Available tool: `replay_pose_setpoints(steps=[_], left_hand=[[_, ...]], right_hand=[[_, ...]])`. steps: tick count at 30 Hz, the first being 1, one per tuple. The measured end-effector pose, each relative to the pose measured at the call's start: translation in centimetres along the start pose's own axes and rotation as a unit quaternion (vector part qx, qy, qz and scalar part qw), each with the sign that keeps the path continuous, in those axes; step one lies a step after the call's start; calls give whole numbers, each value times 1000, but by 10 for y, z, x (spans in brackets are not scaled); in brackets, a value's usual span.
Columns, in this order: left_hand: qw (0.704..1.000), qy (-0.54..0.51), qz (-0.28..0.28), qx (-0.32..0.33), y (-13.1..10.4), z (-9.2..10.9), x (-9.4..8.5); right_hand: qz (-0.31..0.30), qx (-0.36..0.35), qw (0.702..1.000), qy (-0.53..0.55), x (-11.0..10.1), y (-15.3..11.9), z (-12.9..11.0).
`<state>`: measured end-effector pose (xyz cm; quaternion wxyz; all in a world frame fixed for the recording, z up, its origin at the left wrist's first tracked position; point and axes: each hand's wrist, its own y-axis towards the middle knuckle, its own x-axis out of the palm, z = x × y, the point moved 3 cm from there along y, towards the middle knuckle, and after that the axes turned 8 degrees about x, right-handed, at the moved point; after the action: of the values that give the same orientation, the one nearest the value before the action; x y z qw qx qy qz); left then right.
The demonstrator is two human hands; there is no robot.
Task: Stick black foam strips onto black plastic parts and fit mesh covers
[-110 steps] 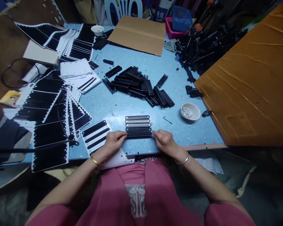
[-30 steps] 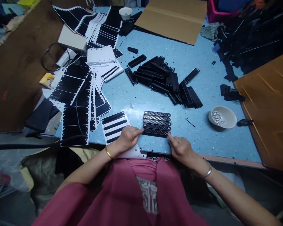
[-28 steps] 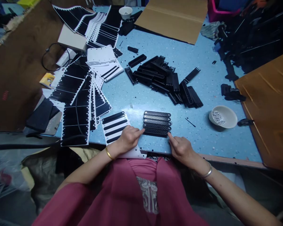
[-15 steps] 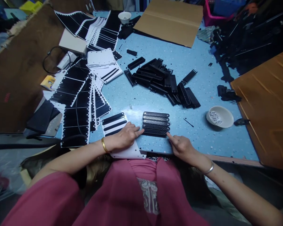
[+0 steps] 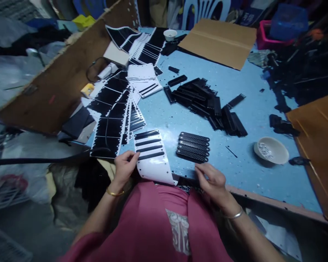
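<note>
The bars [image 5: 193, 146] lie side by side on the table [image 5: 158, 116], right of the sheet [image 5: 153, 169]. The left hand [image 5: 124, 167] pinches the sheet's left edge, seemingly at a strip's end. The right hand [image 5: 213, 181], fingers drawn together, is near the bars, left of the bowl [image 5: 279, 151].

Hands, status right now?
Left hand: fingertips together at the left edge of the white sheet; can't tell if gripping.
Right hand: partly open, nothing visible in it, near the row of black textured pieces.
</note>
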<state>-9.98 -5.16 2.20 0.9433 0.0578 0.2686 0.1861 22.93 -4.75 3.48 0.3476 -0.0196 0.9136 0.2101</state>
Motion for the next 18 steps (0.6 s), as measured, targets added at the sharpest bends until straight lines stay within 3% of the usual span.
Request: replay_pose_setpoints(steps=[2, 4, 8, 10, 14, 18], left_hand=[[995, -15, 60, -81, -20, -22, -19], [982, -67, 75, -159, -37, -39, -22], [929, -269, 38, -249, -50, -46, -1], [898, -347, 47, -268, -52, -40, 6], [853, -420, 52, -305, -61, -24, 8], [853, -431, 22, -295, -72, -9, 8]], right_hand=[[-40, -72, 996, 32, 26, 3, -22], [-73, -127, 988, 44, 58, 10, -39], [-111, -173, 979, -11, 123, 29, -57], [-141, -173, 973, -61, 143, 31, -61], [-156, -159, 971, -82, 142, 12, -62], [-132, -127, 983, -30, 127, -3, -58]])
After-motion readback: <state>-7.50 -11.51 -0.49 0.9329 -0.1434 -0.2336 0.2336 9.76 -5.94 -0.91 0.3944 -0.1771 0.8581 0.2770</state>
